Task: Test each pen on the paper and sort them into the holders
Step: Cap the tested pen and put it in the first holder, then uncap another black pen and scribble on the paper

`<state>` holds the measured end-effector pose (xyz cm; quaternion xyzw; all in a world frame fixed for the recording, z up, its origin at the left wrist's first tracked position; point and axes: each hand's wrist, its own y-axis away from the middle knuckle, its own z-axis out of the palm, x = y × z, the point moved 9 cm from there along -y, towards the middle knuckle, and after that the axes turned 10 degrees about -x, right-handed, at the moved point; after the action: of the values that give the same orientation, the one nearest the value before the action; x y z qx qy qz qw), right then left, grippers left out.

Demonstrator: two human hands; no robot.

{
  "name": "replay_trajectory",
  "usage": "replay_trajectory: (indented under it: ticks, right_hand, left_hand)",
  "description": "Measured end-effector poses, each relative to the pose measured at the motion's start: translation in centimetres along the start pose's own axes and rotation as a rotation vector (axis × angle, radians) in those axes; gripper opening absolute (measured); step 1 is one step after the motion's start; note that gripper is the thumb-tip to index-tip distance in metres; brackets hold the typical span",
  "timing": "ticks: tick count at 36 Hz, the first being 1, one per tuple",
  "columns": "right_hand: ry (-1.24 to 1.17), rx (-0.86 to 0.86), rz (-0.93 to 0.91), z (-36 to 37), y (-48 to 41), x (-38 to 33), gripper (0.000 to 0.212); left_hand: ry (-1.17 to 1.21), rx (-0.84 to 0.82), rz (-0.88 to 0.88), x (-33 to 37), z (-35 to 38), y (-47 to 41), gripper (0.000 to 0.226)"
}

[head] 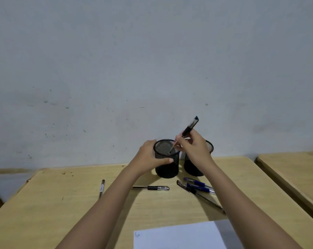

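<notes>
From the head camera: the left hand point(150, 157) wraps its fingers around the left holder point(167, 159). The right hand point(193, 148) covers part of the right holder point(197, 166) and pinches a black pen point(190, 127), tilted, tip just over the left holder's rim. Loose pens point(197, 187) lie below the fingers on the desk point(44, 212); the paper point(179, 236) is nearest the camera.

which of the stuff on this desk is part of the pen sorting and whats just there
Part of the job:
- pen in the right hand, tip at the left holder
- left hand steadying that holder
- right holder
- loose pens: one far left, one black, a cluster
- paper with a scribble

Just there:
- second desk
- marked wall
</notes>
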<state>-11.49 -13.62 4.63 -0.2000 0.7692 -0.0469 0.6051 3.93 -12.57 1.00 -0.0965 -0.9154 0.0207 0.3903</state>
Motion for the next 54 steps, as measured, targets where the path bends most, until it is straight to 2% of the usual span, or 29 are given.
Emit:
replay_trajectory:
  ticks: [2,5,8,12,18,21,23,26,30,39,43,45,46,50,54]
  right_hand:
    - [0.116,-0.048,0.006,0.9,-0.4,0.5,0.004]
    - [0.229,-0.061,-0.006,1.4,-0.6,0.5,0.005]
    - [0.272,-0.102,0.013,1.6,-0.8,0.8,0.007]
    - [0.291,-0.206,0.094,2.1,-1.1,1.8,0.012]
    - [0.346,-0.243,0.067,2.3,-0.8,0.6,0.007]
    - [0.323,-0.231,0.074,2.2,-0.6,0.2,0.024]
    - [0.306,-0.214,0.067,1.8,-0.3,-0.5,0.033]
    - [0.324,-0.187,0.05,1.3,0.0,-1.8,0.036]
    - [0.344,-0.176,-0.005,1.9,0.9,-4.3,0.032]
    - [0.37,-0.326,-0.037,10.8,5.1,-5.3,0.019]
    - [0.392,-0.427,0.04,16.4,7.7,-2.8,0.021]
    - [0.409,-0.455,0.079,18.8,8.9,-1.7,0.02]
    - [0.417,-0.454,0.097,19.7,9.5,-1.2,0.019]
    - [0.432,-0.385,0.178,22.3,10.9,0.5,0.018]
    - [0.459,-0.333,0.187,23.4,10.7,0.2,0.02]
  left_hand:
    - [0.023,-0.002,0.015,-0.2,0.5,-0.4,0.068]
    - [0.077,0.001,-0.009,-1.1,0.8,-0.9,0.086]
    - [0.108,-0.006,-0.024,-1.7,0.9,-1.0,0.093]
    - [0.122,-0.004,-0.025,-2.1,1.0,-1.1,0.086]
    - [0.128,-0.017,-0.045,-1.7,1.0,-0.9,0.077]
    - [0.094,-0.043,-0.074,-1.4,0.9,-0.7,0.077]
    - [0.053,-0.053,-0.094,-1.0,0.6,-0.2,0.085]
    - [0.01,-0.065,-0.098,-0.7,0.0,0.4,0.096]
    - [-0.038,-0.04,-0.1,0.2,-2.0,3.0,0.081]
    - [-0.225,-0.029,-0.253,-5.1,-5.5,13.8,0.067]
    - [-0.282,-0.067,-0.407,-9.9,-5.5,19.3,0.064]
    - [-0.315,-0.093,-0.459,-11.6,-5.3,21.3,0.052]
    - [-0.331,-0.107,-0.467,-12.2,-5.1,22.0,0.049]
    - [-0.356,-0.098,-0.451,-12.9,-4.4,23.9,0.068]
    - [-0.355,-0.052,-0.423,-13.0,-4.2,24.6,0.067]
